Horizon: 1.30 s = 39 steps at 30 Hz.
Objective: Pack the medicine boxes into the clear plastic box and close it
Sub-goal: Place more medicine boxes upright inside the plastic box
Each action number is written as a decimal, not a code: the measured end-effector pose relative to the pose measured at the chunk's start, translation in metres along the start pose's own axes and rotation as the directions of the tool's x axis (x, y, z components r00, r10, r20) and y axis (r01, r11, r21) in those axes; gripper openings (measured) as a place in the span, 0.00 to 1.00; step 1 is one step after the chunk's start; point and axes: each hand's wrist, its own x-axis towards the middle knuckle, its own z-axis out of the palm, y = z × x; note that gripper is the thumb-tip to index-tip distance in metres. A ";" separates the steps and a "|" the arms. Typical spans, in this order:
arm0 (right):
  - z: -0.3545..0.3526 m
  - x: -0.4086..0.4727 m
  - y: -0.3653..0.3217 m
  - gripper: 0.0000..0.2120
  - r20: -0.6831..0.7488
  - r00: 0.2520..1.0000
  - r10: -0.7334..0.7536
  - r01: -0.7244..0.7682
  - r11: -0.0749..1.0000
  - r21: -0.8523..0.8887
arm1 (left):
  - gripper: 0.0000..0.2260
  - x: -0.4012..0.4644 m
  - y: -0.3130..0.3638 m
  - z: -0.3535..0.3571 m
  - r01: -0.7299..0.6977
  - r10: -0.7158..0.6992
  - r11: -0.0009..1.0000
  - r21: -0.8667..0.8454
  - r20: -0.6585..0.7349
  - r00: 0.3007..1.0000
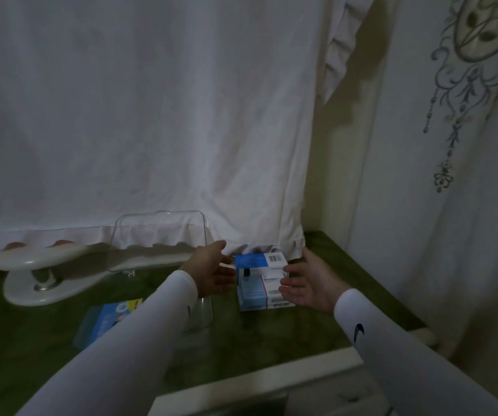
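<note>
A stack of blue and white medicine boxes (261,277) stands on the green table top (271,334). My left hand (214,270) is just left of the stack, palm turned toward it, fingers straight. My right hand (304,283) is on the stack's right side, fingers extended and touching the boxes. The clear plastic box (202,313) lies left of the stack, partly behind my left forearm, with its clear lid (159,232) standing upright at the back. A blue and yellow medicine box (106,321) lies inside the clear box.
A white stand with a dish on top (37,265) sits at the left. A white cloth (151,115) hangs behind the table, a patterned curtain (452,145) at the right. The table's pale front edge (271,382) runs below my arms.
</note>
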 end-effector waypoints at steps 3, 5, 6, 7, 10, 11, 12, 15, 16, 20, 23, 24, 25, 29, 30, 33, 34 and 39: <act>-0.002 0.000 0.001 0.38 0.003 1.000 0.004 -0.004 1.000 0.007 | 0.23 0.000 -0.001 0.001 0.003 -0.003 1.000 0.002 -0.004 1.000; -0.002 0.000 0.002 0.38 0.003 1.000 0.008 -0.008 1.000 0.011 | 0.23 0.000 -0.001 0.002 0.001 -0.001 1.000 0.003 -0.004 1.000; -0.002 0.001 0.002 0.38 0.001 1.000 0.009 -0.009 1.000 0.014 | 0.23 0.000 -0.001 0.002 0.001 -0.001 1.000 0.003 -0.005 1.000; -0.002 0.002 0.002 0.37 -0.003 1.000 0.010 -0.010 1.000 0.015 | 0.23 0.000 -0.001 0.003 0.000 0.000 1.000 0.004 -0.008 1.000; -0.001 0.006 0.003 0.36 -0.017 1.000 0.012 -0.012 1.000 0.014 | 0.23 0.001 -0.001 0.004 0.000 0.000 1.000 0.012 -0.017 1.000; -0.001 0.007 0.003 0.36 -0.022 1.000 0.013 -0.013 1.000 0.009 | 0.23 0.001 -0.001 0.005 0.000 0.000 1.000 0.017 -0.018 1.000; -0.001 0.007 0.003 0.36 -0.025 1.000 0.012 -0.012 1.000 0.004 | 0.23 0.001 -0.001 0.005 0.002 -0.001 1.000 0.022 -0.019 1.000; -0.001 0.008 0.003 0.35 -0.059 0.998 0.007 -0.009 1.000 -0.029 | 0.24 0.005 -0.003 0.007 0.010 -0.009 1.000 0.025 -0.034 0.999; -0.001 0.009 0.003 0.35 -0.073 0.997 -0.001 -0.002 0.999 -0.043 | 0.25 0.005 -0.004 0.007 0.014 -0.013 1.000 0.025 -0.038 0.999; -0.003 0.016 0.007 0.35 -0.114 0.993 -0.028 0.018 0.996 -0.092 | 0.28 0.008 -0.008 0.011 0.033 -0.033 0.999 0.004 -0.043 0.999; -0.003 0.022 0.008 0.33 -0.140 0.989 -0.046 0.025 0.988 -0.152 | 0.29 0.008 -0.010 0.015 0.054 -0.055 0.998 -0.027 -0.034 0.998; -0.003 0.022 0.010 0.31 -0.152 0.987 -0.060 0.034 0.985 -0.168 | 0.28 0.008 -0.010 0.017 0.058 -0.060 0.998 -0.035 -0.032 0.998; -0.003 0.022 0.011 0.29 -0.166 0.983 -0.077 0.045 0.981 -0.188 | 0.28 0.007 -0.010 0.019 0.059 -0.060 0.998 -0.038 -0.033 0.998; -0.004 0.028 0.014 0.18 -0.218 0.969 -0.120 0.066 0.968 -0.241 | 0.25 0.011 -0.014 0.026 0.055 -0.056 0.998 -0.011 -0.046 0.997; -0.004 0.029 0.014 0.18 -0.226 0.966 -0.126 0.064 0.962 -0.265 | 0.25 0.010 -0.015 0.027 0.054 -0.054 0.999 -0.004 -0.047 0.997; -0.003 0.041 0.018 0.19 -0.210 0.961 -0.179 0.081 0.911 -0.404 | 0.27 0.014 -0.018 0.028 0.073 -0.072 0.997 0.018 -0.060 0.996; -0.004 0.045 0.019 0.21 -0.213 0.957 -0.200 0.089 0.895 -0.438 | 0.26 0.014 -0.018 0.029 0.071 -0.069 0.997 0.028 -0.062 0.996; -0.012 0.062 0.027 0.28 -0.235 0.965 -0.113 0.020 0.932 -0.363 | 0.26 0.015 -0.020 0.035 0.065 -0.060 0.996 0.060 -0.079 0.995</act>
